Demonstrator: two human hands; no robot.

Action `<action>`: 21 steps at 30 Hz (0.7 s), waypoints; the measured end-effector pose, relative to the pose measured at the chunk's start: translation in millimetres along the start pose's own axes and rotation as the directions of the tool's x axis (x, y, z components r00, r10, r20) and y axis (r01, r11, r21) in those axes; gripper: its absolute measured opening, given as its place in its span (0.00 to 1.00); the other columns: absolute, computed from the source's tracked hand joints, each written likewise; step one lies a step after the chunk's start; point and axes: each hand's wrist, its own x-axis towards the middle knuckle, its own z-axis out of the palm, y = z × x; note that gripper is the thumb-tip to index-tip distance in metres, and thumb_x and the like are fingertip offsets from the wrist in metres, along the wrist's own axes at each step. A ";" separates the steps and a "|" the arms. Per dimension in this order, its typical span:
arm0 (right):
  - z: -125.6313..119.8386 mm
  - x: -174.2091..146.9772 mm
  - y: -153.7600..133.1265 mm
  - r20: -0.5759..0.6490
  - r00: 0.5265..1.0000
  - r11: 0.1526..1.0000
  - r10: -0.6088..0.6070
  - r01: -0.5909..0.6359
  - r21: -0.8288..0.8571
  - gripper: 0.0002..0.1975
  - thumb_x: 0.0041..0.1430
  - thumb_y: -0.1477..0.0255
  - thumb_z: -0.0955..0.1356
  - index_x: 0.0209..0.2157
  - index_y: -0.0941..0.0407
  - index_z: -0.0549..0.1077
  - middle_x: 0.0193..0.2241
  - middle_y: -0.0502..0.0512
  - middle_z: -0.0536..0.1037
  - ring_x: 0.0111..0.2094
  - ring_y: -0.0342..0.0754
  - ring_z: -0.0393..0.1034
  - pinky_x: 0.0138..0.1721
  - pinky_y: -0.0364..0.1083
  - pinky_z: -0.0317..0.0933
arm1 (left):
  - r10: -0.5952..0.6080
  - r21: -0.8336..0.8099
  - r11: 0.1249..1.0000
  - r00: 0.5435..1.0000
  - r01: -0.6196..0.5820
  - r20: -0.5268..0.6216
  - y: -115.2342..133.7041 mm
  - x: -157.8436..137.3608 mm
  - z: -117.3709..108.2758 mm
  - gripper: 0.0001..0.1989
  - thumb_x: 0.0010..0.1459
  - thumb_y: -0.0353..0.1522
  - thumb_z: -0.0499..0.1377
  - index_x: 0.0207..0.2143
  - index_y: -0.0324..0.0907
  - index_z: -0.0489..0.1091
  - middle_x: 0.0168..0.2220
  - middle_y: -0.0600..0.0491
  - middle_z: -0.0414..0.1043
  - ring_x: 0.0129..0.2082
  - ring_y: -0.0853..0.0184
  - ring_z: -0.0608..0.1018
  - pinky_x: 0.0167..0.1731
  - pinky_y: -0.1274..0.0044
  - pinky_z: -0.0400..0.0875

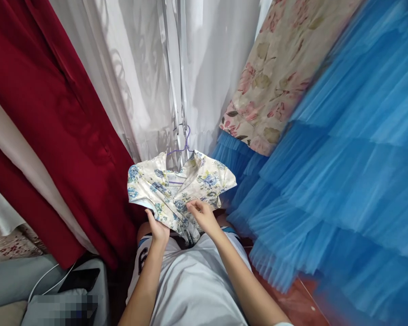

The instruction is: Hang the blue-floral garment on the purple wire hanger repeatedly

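Observation:
A cream dress with blue flowers [207, 176] hangs on a thin purple hanger [186, 144] in front of my lap. It has short sleeves and a V-shaped neckline; below the gathered waist most of it is hidden. My left hand [159, 230] grips its left side under the sleeve, thumb on top and the other fingers behind the cloth. At the front of the bodice, my right hand [203, 215] pinches the fabric between thumb and fingers. White ribbons [182, 77] hang down to the hanger hook.
Dark red cloth [71, 136] hangs at the left, white sheer fabric [214, 54] behind. On the right are a pink-flowered garment [258, 99] and layered blue tulle [343, 181]. A grey seat [102, 290] at lower left bears a dark flat device [79, 280] and a white cable [42, 277].

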 end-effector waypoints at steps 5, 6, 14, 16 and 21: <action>19.7 14.7 -7.8 0.060 0.998 0.996 -0.034 0.038 -0.074 0.15 0.59 0.61 0.66 0.26 0.57 0.72 0.20 0.50 0.71 0.22 0.44 0.62 0.25 0.42 0.54 | 0.022 0.143 0.990 0.999 -0.016 -0.038 -17.4 -20.2 -7.7 0.26 0.54 0.46 0.62 0.50 0.39 0.72 0.52 0.42 0.73 0.55 0.53 0.74 0.55 0.65 0.68; 21.5 17.2 -9.1 0.052 0.998 0.994 -0.048 0.053 -0.100 0.15 0.59 0.62 0.65 0.25 0.57 0.71 0.20 0.49 0.70 0.22 0.43 0.61 0.26 0.42 0.54 | 0.035 0.223 0.974 0.999 -0.029 -0.024 -19.0 -22.9 -7.8 0.24 0.53 0.44 0.64 0.48 0.38 0.73 0.51 0.42 0.74 0.54 0.53 0.74 0.55 0.65 0.68; 8.2 11.8 -9.1 0.023 0.999 0.999 0.038 -0.039 0.036 0.12 0.52 0.67 0.65 0.19 0.56 0.64 0.15 0.46 0.63 0.18 0.40 0.53 0.20 0.41 0.47 | 0.213 0.430 0.885 0.977 -0.177 -0.036 -18.1 -13.5 -22.6 0.17 0.61 0.42 0.56 0.45 0.39 0.70 0.45 0.41 0.75 0.49 0.55 0.76 0.51 0.66 0.69; 4.3 5.3 -10.2 0.059 0.995 0.991 0.086 -0.091 0.097 0.13 0.52 0.67 0.65 0.17 0.55 0.63 0.14 0.46 0.63 0.17 0.39 0.52 0.19 0.41 0.45 | 0.408 0.490 0.825 0.898 -0.283 -0.168 -11.5 -10.7 -27.9 0.19 0.60 0.40 0.56 0.51 0.40 0.64 0.50 0.40 0.69 0.52 0.56 0.73 0.52 0.66 0.67; 2.1 -9.4 -17.8 0.154 0.981 0.969 0.117 -0.146 0.199 0.15 0.53 0.64 0.67 0.17 0.56 0.66 0.13 0.47 0.68 0.14 0.38 0.52 0.17 0.40 0.45 | 0.656 0.586 0.589 0.753 -0.556 0.056 6.8 -25.2 -14.1 0.24 0.55 0.35 0.63 0.52 0.43 0.59 0.52 0.42 0.64 0.51 0.59 0.70 0.49 0.68 0.66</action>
